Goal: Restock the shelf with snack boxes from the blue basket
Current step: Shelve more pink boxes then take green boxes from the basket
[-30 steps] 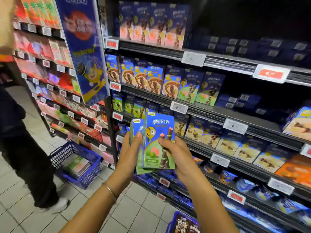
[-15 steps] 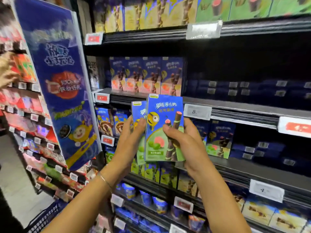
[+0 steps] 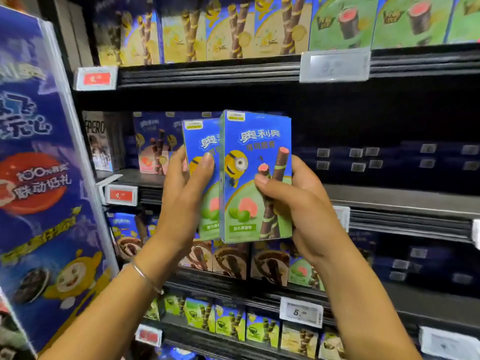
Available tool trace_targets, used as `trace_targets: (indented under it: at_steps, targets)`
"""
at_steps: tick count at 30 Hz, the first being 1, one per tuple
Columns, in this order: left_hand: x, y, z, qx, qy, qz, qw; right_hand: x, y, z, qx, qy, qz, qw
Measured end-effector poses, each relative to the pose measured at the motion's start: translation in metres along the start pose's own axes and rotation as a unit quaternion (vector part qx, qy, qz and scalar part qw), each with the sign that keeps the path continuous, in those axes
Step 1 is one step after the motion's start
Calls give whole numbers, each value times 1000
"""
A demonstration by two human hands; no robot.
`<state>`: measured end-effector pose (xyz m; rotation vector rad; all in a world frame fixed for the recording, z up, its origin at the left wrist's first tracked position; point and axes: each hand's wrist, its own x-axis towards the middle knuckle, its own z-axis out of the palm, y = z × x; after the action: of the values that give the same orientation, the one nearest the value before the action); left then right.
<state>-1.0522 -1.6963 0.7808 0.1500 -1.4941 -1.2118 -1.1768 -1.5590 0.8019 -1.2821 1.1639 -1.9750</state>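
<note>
Head view: two snack boxes, upright and overlapping, front box (image 3: 255, 178) in right hand (image 3: 298, 203), rear box (image 3: 201, 178) in left hand (image 3: 181, 198), fingers clamped on each. Shelf (image 3: 389, 198) behind; blue banner (image 3: 39, 178) left, price tag (image 3: 120, 194) near it.

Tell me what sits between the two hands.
In the head view, two blue-green snack boxes stand upright and overlapping between the left hand and the right hand; each hand clasps an outer edge.
</note>
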Motion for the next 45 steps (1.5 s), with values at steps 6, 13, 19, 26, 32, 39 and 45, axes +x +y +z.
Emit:
trace_targets:
  at_steps: [6, 13, 19, 26, 32, 39, 45]
  targets:
    - [43, -4, 1, -43, -41, 15, 998, 2, -25, -18, -72, 89, -19, 993]
    - [74, -21, -5, -136, -63, -19, 989, 16, -39, -59, -153, 224, -26, 962]
    - [78, -27, -3, -154, -65, -28, 986, 55, -33, -85, -194, 254, 5, 948]
    - [76, -22, 4, -144, -73, -35, 986, 95, -22, -96, -302, 281, 60, 909]
    - [79, -20, 5, -143, -77, -40, 986, 126, -6, -107, -355, 262, 110, 891]
    - [78, -23, 17, -146, -82, -48, 985, 152, 5, -105, -444, 194, 102, 869]
    - [75, -27, 28, -156, -95, -63, 981, 170, 14, -106, -442, 260, 89, 854]
